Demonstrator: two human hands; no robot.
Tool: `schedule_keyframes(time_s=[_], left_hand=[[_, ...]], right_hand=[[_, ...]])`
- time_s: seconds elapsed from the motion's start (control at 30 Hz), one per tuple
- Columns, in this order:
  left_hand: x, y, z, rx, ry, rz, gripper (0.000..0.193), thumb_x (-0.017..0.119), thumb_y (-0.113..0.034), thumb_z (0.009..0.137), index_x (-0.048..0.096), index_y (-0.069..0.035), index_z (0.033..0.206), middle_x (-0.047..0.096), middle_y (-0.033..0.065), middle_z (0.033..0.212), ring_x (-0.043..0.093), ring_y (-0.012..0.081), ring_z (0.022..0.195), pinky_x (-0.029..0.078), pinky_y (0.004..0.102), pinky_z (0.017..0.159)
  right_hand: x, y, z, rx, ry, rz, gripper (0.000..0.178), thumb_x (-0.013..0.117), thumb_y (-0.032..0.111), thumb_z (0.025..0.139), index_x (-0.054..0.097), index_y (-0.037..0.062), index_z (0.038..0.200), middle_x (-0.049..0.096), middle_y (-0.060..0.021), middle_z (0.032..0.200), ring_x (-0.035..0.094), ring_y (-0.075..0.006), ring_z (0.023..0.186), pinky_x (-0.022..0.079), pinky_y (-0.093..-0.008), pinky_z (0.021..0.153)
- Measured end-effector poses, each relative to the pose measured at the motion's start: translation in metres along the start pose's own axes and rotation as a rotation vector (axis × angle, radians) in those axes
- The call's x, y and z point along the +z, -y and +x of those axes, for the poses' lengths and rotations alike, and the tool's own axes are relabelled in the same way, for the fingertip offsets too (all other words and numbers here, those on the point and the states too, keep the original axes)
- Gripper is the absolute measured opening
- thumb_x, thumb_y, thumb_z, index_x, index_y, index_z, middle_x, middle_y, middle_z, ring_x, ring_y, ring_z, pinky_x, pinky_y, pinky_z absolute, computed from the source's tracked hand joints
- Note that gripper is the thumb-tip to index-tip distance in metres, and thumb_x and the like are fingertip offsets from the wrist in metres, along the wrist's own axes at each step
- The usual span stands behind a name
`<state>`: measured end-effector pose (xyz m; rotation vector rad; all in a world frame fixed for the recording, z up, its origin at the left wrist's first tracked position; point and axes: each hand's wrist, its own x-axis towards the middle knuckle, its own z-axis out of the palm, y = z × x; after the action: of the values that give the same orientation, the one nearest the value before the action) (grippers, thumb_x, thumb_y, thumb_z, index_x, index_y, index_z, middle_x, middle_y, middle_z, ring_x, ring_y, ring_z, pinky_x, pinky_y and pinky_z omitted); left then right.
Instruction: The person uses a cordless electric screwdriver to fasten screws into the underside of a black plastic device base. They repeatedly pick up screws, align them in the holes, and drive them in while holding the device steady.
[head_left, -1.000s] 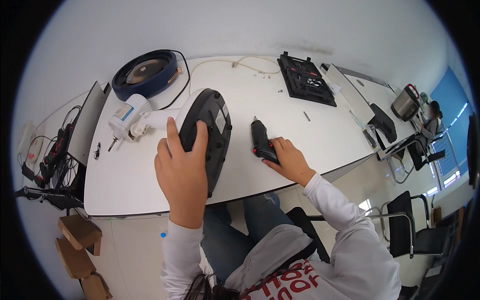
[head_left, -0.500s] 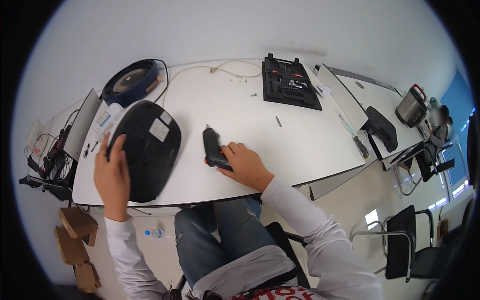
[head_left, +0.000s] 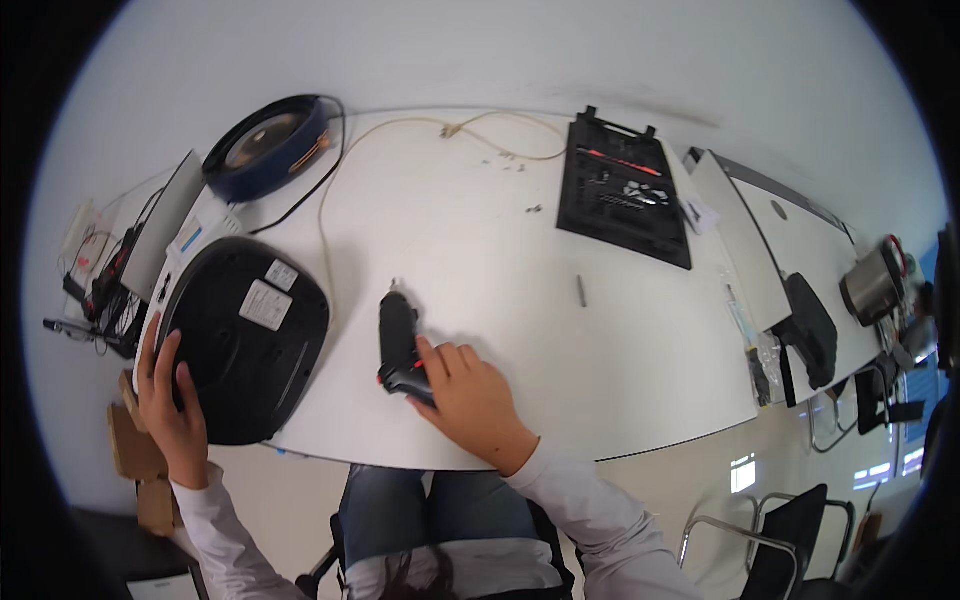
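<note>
A black appliance base (head_left: 245,350), wide and rounded with two white labels, lies bottom up at the left of the table. My left hand (head_left: 172,405) rests at its left rim with fingers stretched and spread. A black cordless screwdriver (head_left: 400,335) with red details is to the right of the base, its bit pointing away from me. My right hand (head_left: 475,405) is closed round its handle from the right. Whether the tool is lifted off the table, I cannot tell. Several small screws (head_left: 534,209) lie farther back, and a loose thin bit (head_left: 581,291) is right of the screwdriver.
An open black tool case (head_left: 625,225) with bits and sockets stands at the back right. A dark blue round appliance part (head_left: 262,150) with a cord sits back left. A pale cable (head_left: 390,122) loops along the rear. A yellow-and-black screwdriver (head_left: 760,375) lies near the right edge.
The black base has gone from tilted up to lying flatter, and my left fingers have spread at its rim. My right hand keeps its hold on the screwdriver. The whole view has shifted.
</note>
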<state>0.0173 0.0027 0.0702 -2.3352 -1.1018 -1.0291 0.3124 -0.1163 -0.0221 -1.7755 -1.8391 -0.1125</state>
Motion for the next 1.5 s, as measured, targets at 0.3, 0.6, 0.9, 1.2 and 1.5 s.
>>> schedule_keyframes(time_s=[0.3,0.6,0.9,1.2,1.5], left_hand=[[0.001,0.006,0.004,-0.042,-0.045,-0.021,0.032,0.053,0.002,0.085,0.061,-0.009,0.114,0.055,0.0138,0.126,0.058,0.0320,0.108,0.047,0.0353,0.087],[-0.002,-0.002,0.012,-0.083,0.006,-0.081,0.030,0.066,-0.002,0.075,0.068,-0.014,0.102,0.055,0.0214,0.121,0.060,0.0333,0.092,0.050,0.0345,0.073],[0.003,0.004,0.016,-0.017,0.063,-0.069,0.027,0.068,-0.007,0.073,0.069,-0.018,0.098,0.053,0.0247,0.122,0.060,0.0348,0.092,0.053,0.0335,0.066],[-0.005,0.005,0.017,-0.027,0.061,-0.007,0.036,0.065,-0.004,0.070,0.065,-0.016,0.105,0.052,0.0240,0.124,0.060,0.0372,0.096,0.052,0.0373,0.074],[-0.027,0.005,0.017,0.026,0.236,0.086,0.045,0.065,-0.005,0.070,0.061,-0.019,0.113,0.049,0.0217,0.129,0.061,0.0356,0.097,0.051,0.0360,0.074]], right_hand=[[0.009,0.003,0.011,0.016,-0.025,-0.048,0.049,0.074,0.027,0.068,0.057,0.0059,0.109,0.056,-0.0052,0.095,0.056,-0.0213,0.085,0.050,-0.0316,0.065],[-0.015,0.019,0.025,0.082,0.190,-0.133,0.057,0.076,0.030,0.066,0.056,0.0050,0.114,0.058,-0.0088,0.099,0.057,-0.0274,0.090,0.049,-0.0351,0.075],[-0.001,-0.086,0.155,0.095,-0.020,-0.070,0.025,0.061,0.012,0.084,0.060,0.0060,0.108,0.063,-0.0088,0.090,0.062,-0.0219,0.076,0.048,-0.0303,0.063],[0.064,-0.255,0.249,0.279,-0.185,-0.358,0.024,0.063,0.019,0.081,0.064,0.0093,0.103,0.060,-0.0139,0.099,0.058,-0.0323,0.096,0.047,-0.0408,0.082],[0.076,-0.243,0.244,0.234,-0.147,-0.467,0.010,0.059,0.016,0.084,0.065,0.0080,0.084,0.060,-0.0114,0.090,0.062,-0.0308,0.080,0.050,-0.0409,0.069]])
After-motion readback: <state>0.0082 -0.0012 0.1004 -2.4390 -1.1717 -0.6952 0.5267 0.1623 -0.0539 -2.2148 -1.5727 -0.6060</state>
